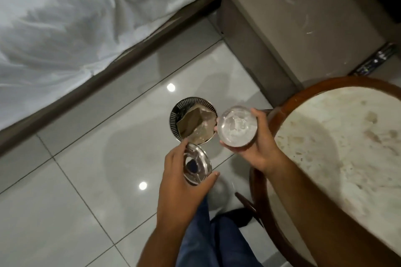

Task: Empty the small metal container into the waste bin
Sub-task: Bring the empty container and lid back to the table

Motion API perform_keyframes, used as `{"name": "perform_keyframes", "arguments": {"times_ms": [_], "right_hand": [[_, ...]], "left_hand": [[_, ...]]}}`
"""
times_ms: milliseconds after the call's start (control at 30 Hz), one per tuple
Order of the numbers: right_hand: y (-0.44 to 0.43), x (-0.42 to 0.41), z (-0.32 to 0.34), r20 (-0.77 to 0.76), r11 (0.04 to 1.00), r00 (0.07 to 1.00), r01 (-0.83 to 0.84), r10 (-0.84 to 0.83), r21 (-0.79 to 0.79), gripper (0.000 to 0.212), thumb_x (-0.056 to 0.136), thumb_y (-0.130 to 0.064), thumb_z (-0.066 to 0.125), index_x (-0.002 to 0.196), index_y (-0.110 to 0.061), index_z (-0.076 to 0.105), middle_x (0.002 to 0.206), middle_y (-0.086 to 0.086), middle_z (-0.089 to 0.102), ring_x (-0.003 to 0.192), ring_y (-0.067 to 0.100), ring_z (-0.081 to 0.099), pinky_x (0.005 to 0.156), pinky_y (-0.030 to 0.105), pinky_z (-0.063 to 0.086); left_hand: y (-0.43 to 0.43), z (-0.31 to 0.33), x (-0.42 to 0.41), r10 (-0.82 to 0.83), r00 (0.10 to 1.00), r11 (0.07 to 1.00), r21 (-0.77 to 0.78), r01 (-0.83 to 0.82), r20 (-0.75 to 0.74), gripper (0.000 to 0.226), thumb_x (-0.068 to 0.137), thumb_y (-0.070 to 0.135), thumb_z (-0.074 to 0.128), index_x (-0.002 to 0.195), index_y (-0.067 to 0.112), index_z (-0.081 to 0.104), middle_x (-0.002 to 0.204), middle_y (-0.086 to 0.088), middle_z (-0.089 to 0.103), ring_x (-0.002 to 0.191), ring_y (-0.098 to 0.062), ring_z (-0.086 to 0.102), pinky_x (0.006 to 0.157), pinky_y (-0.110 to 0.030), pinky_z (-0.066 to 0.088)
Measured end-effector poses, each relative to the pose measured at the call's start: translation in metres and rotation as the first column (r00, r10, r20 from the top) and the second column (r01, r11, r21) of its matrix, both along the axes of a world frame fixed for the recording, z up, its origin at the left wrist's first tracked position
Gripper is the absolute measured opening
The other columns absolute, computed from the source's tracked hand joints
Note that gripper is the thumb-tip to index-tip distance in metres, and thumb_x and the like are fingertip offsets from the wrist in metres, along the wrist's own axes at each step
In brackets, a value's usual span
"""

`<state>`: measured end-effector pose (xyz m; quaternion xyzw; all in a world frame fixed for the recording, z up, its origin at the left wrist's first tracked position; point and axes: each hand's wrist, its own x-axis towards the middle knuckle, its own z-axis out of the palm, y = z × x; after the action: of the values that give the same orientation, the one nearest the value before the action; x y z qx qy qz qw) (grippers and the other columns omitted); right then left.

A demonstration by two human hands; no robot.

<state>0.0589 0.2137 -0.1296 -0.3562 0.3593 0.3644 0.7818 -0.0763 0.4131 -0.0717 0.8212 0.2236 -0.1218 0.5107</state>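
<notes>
My right hand [256, 149] grips the small metal container [237, 129] upright, its round mouth facing the camera and whitish material inside. It hovers just right of the waste bin [175, 121], a shiny ribbed metal cylinder standing open on the floor with brownish paper scraps in it. My left hand [184, 182] holds a round shiny metal lid [197, 167] with a dark opening in its middle, just below the bin's near rim.
A round marble-topped table with a wooden rim [325, 91] stands at the right, against my right arm. A bed with white sheets [65, 17] fills the upper left. A beige cabinet [293, 28] sits behind. Glossy grey floor tiles [86, 180] surround the bin.
</notes>
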Motion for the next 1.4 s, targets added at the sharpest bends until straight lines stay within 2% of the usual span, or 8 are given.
{"name": "perform_keyframes", "arguments": {"times_ms": [300,433,533,700,833,1000,1200,1400], "right_hand": [[-0.105,-0.065,0.048,0.094,0.985,0.988,0.131,-0.121,-0.11,0.067,0.094,-0.066,0.063,0.138,-0.015,0.072,0.131,0.015,0.076,0.12,0.031,0.068,0.094,0.043,0.056],[-0.145,-0.104,0.064,0.056,0.977,0.99,0.134,-0.126,-0.168,0.074,0.078,-0.074,0.077,0.129,-0.02,0.079,0.131,0.014,0.079,0.119,0.025,0.076,0.091,0.035,0.064],[-0.154,-0.121,0.073,0.017,0.972,0.986,0.164,-0.163,-0.17,0.068,0.078,-0.071,0.077,0.125,-0.022,0.081,0.128,0.011,0.081,0.117,0.021,0.077,0.087,0.031,0.064],[-0.22,-0.191,0.076,-0.048,0.92,0.93,0.353,-0.365,-0.168,0.064,0.092,-0.068,0.061,0.134,-0.021,0.076,0.137,0.01,0.077,0.129,0.024,0.071,0.112,0.042,0.054],[-0.246,-0.229,0.072,-0.051,0.869,0.883,0.447,-0.467,-0.212,0.071,0.096,-0.069,0.048,0.135,-0.016,0.074,0.137,0.017,0.075,0.128,0.029,0.07,0.118,0.05,0.049],[-0.269,-0.276,0.058,-0.032,0.751,0.817,0.513,-0.575,-0.416,0.059,0.11,-0.059,0.036,0.143,-0.018,0.063,0.138,0.009,0.073,0.123,0.026,0.07,0.099,0.04,0.056],[-0.281,-0.298,0.052,0.033,0.573,0.737,0.551,-0.675,-0.606,0.039,0.112,-0.046,0.045,0.111,-0.021,0.075,0.113,0.005,0.081,0.099,0.021,0.079,0.086,0.036,0.062],[-0.283,-0.296,0.054,0.024,0.636,0.898,0.331,-0.44,-0.697,0.035,0.103,-0.054,0.059,0.101,-0.025,0.079,0.113,-0.005,0.078,0.108,0.012,0.07,0.083,0.029,0.051]], "left_hand": [[-0.109,0.049,0.07,-0.503,0.855,0.862,0.0,0.507,0.128,0.103,0.076,0.049,0.093,0.16,0.035,0.037,0.15,0.023,0.042,0.135,0.01,0.044,0.105,-0.007,0.04],[-0.176,0.048,0.061,-0.723,0.683,0.688,0.022,0.725,0.109,0.11,0.076,0.045,0.094,0.165,0.033,0.031,0.159,0.011,0.04,0.14,-0.008,0.048,0.115,-0.03,0.048],[-0.192,0.039,0.051,-0.765,0.637,0.642,0.031,0.766,0.091,0.112,0.075,0.045,0.094,0.166,0.033,0.029,0.16,0.01,0.04,0.141,-0.006,0.046,0.116,-0.02,0.042],[-0.273,0.032,0.016,-0.896,0.443,0.444,0.04,0.895,0.017,0.112,0.073,0.055,0.09,0.165,0.04,0.028,0.158,0.014,0.038,0.136,-0.008,0.049,0.112,-0.024,0.046],[-0.319,0.023,0.012,-0.957,0.287,0.277,0.152,0.949,-0.048,0.113,0.072,0.058,0.09,0.165,0.032,0.03,0.156,0.005,0.043,0.133,-0.019,0.052,0.109,-0.038,0.052],[-0.377,0.003,0.038,-0.943,0.296,0.21,0.421,0.883,-0.152,0.112,0.076,0.047,0.089,0.167,0.029,0.025,0.161,-0.007,0.038,0.136,-0.036,0.045,0.104,-0.049,0.053],[-0.415,-0.02,0.054,-0.962,0.172,0.014,0.592,0.806,-0.212,0.113,0.078,0.056,0.085,0.168,0.029,0.023,0.161,-0.01,0.04,0.134,-0.038,0.046,0.1,-0.052,0.05],[-0.416,-0.028,0.042,-0.97,0.116,-0.055,0.659,0.75,-0.213,0.116,0.076,0.057,0.087,0.169,0.037,0.02,0.163,-0.012,0.039,0.133,-0.041,0.048,0.1,-0.056,0.05]]}}
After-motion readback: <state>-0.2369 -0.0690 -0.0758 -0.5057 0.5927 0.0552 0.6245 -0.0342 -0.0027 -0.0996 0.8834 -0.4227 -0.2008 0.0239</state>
